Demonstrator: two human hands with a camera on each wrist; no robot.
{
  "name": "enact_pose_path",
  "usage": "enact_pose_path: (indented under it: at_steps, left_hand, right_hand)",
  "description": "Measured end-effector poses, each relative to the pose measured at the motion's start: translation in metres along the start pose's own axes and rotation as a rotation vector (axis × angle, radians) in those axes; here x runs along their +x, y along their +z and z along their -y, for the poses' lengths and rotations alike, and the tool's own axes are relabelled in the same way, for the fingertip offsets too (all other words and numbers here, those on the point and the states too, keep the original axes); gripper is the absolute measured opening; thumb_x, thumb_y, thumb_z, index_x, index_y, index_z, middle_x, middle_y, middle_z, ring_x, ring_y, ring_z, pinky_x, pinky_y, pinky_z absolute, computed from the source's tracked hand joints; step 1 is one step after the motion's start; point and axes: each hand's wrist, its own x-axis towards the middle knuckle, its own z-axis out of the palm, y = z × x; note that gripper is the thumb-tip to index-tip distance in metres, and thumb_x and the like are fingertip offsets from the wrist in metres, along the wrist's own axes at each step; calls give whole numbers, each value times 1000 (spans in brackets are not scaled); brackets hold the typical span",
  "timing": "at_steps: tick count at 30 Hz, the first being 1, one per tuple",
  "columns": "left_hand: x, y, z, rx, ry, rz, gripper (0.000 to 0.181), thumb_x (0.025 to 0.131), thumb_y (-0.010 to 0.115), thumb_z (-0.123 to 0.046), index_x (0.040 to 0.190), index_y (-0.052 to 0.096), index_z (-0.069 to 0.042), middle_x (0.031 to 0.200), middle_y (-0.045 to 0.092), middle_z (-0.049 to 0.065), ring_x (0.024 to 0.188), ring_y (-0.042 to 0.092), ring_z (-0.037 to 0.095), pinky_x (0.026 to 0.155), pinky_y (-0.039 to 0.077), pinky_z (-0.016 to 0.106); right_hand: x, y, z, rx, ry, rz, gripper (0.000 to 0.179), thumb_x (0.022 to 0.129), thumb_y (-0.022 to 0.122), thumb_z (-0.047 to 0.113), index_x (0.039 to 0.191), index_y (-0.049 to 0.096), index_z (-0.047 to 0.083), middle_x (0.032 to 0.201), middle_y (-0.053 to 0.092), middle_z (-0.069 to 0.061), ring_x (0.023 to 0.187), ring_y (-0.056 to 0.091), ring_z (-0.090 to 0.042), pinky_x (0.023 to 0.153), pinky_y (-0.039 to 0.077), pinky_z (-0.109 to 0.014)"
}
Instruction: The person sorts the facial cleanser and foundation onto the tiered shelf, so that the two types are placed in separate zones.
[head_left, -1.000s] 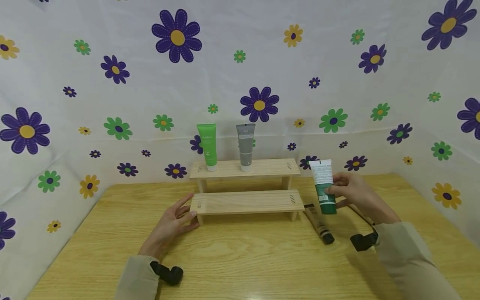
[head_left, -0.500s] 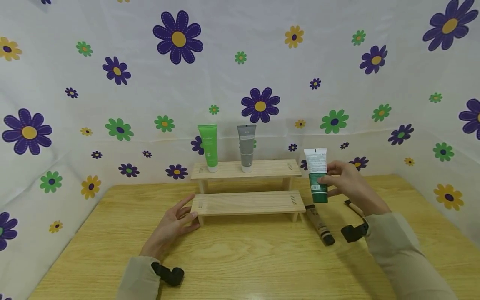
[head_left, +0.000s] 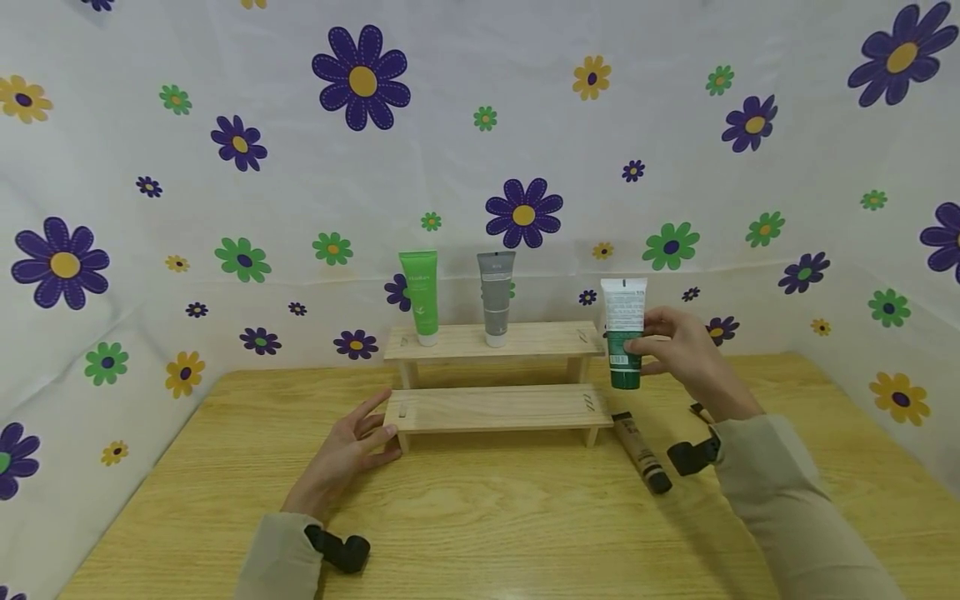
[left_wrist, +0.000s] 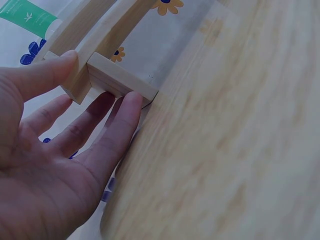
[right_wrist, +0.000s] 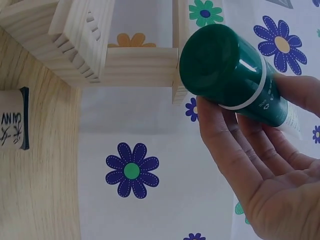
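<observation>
My right hand [head_left: 678, 346] pinches an upright white and green squeeze tube [head_left: 625, 317], its dark green cap [right_wrist: 210, 60] down, in the air just off the right end of the two-tier wooden stand [head_left: 495, 408]. Thumb and fingers lie on opposite sides of the tube. My left hand [head_left: 345, 450] touches the left end of the stand's lower tier, fingers nearly straight against the board end and leg [left_wrist: 120, 80]. A bright green tube [head_left: 422, 292] and a grey tube [head_left: 496, 292] stand cap-down on the upper tier [head_left: 551, 337].
A tan tube with a black cap [head_left: 641, 454] lies on the wood-look table [head_left: 465, 517], right of the stand. Another thin tan item [head_left: 701, 412] lies partly hidden behind my right forearm. A flower-printed cloth [head_left: 300, 167] hangs behind and at both sides.
My right hand has carried the white and green tube up and left toward the stand's upper tier, and the tube stands straighter. My left hand has stayed at the stand.
</observation>
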Motion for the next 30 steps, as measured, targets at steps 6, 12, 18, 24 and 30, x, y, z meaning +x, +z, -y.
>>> enact_pose_path:
  at_steps: [6, 12, 18, 24, 30]
  left_hand:
    - [1, 0, 0, 1, 3, 7, 67, 105, 50, 1, 163, 18, -9, 152, 35, 33, 131, 48, 41, 97, 55, 42]
    - [2, -1, 2, 6, -2, -5, 67, 105, 51, 0, 163, 19, -9, 151, 36, 32, 131, 48, 41, 97, 54, 43]
    - [3, 0, 2, 10, -9, -15, 66, 105, 51, 1, 163, 21, -10, 149, 38, 31, 130, 48, 39, 97, 54, 44]
    - [3, 1, 2, 10, -9, -13, 66, 105, 50, 1, 163, 21, -10, 149, 38, 31, 130, 48, 39, 97, 55, 44]
    - [2, 1, 2, 15, -10, -12, 66, 106, 50, 0, 163, 20, -10, 149, 38, 31, 131, 48, 40, 98, 54, 45]
  right_hand:
    - [3, 5, 2, 18, -43, -12, 48, 100, 60, -1, 141, 39, -15, 136, 49, -36, 121, 53, -45, 82, 61, -37]
    - [5, 11, 6, 32, -68, -35, 48, 98, 59, -5, 141, 40, -15, 134, 51, -36, 120, 53, -46, 85, 60, -38]
    - [9, 18, 9, 38, -93, -71, 46, 97, 58, -9, 139, 41, -16, 132, 52, -35, 117, 55, -44, 86, 60, -38]
    - [13, 24, 12, 76, -114, -96, 46, 98, 58, -10, 140, 39, -14, 135, 51, -33, 119, 55, -44, 92, 57, -43]
    - [16, 29, 16, 105, -131, -110, 46, 98, 57, -11, 139, 38, -13, 137, 50, -31, 123, 55, -44, 93, 57, -41]
